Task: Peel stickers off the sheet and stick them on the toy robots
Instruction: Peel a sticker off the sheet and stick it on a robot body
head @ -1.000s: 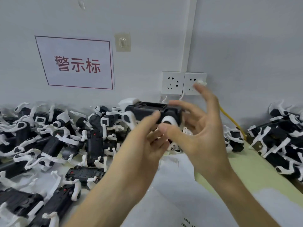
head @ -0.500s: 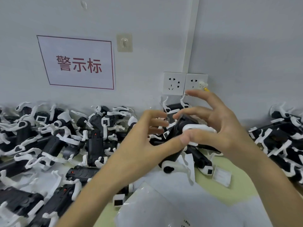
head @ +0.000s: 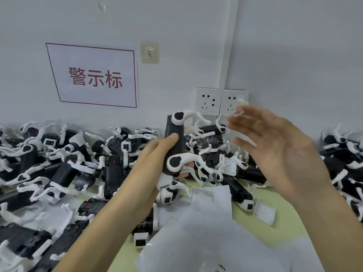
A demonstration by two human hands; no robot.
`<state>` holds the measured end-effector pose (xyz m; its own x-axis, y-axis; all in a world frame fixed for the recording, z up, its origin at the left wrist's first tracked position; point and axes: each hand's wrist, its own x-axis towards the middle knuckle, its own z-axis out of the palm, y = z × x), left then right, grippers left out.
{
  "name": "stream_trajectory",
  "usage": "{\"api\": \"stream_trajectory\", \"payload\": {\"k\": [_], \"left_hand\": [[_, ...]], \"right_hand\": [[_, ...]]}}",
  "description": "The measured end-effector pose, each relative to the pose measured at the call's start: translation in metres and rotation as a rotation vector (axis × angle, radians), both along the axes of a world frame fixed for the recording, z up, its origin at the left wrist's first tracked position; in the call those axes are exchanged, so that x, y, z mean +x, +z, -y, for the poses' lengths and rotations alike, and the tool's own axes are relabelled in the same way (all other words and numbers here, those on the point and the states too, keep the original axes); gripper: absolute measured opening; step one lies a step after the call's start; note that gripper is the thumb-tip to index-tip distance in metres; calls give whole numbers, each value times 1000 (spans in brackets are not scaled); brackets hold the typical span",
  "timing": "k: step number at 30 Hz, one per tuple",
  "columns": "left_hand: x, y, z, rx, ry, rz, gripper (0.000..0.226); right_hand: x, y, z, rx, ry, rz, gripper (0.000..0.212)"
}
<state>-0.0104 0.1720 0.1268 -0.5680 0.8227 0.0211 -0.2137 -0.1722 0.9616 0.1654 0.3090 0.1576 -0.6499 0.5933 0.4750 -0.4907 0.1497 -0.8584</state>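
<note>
Gripping toy robot (head: 173,146), left hand (head: 151,160); right hand (head: 279,152) spread apart, sticker (head: 238,111) at fingertip.

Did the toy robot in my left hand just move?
Yes. The toy robot turned upright and shifted left; its body now sits left of the wall sockets.

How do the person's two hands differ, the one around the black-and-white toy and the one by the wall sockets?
The left hand grips the black toy robot with white legs, thumb on its body; the right hand is open, fingers straight. The right hand carries a small printed white sticker on a fingertip; the left hand shows none. The right hand is blurred, the left hand sharp. Both are bare.
</note>
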Motion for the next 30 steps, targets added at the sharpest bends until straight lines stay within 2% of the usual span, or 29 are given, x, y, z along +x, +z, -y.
{"api": "stream_trajectory", "payload": {"k": [1, 4, 6, 9, 11, 14, 16, 20, 23, 25, 26, 27, 30], "left_hand": [[-3, 0, -1, 8, -10, 68, 59], [-8, 0, -3, 51, -98, 122, 39], [-8, 1, -1, 86, -171, 174, 46], [-4, 1, 2, 110, -152, 172, 55], [4, 6, 5, 81, -118, 145, 45], [16, 20, 4, 61, -90, 223, 35], [21, 29, 2, 24, -117, 209, 14], [19, 21, 5, 51, -194, 167, 22], [20, 19, 4, 54, -132, 113, 53], [19, 13, 7, 65, -130, 33, 57], [18, 11, 9, 78, -134, 23, 65], [17, 7, 10, 90, -150, 18, 67], [16, -1, 10, 163, -175, -4, 48]], "right_hand": [[-1, 0, 2, -24, 30, 1, 28], [-8, -2, 10, -49, 49, 51, 24], [-12, -6, 14, -63, 46, 88, 24], [-16, -10, 21, -48, 63, 150, 25], [-19, -13, 24, -14, 39, 171, 24], [-23, -15, 28, 58, -42, 171, 21], [-24, -16, 31, 99, -87, 162, 20], [-24, -15, 35, 141, -145, 162, 27], [-23, -14, 37, 165, -192, 172, 45], [-24, -13, 40, 173, -213, 170, 53], [-24, -13, 42, 175, -224, 169, 55], [-24, -12, 43, 175, -234, 167, 57], [-24, -10, 47, 175, -252, 154, 58]]}}
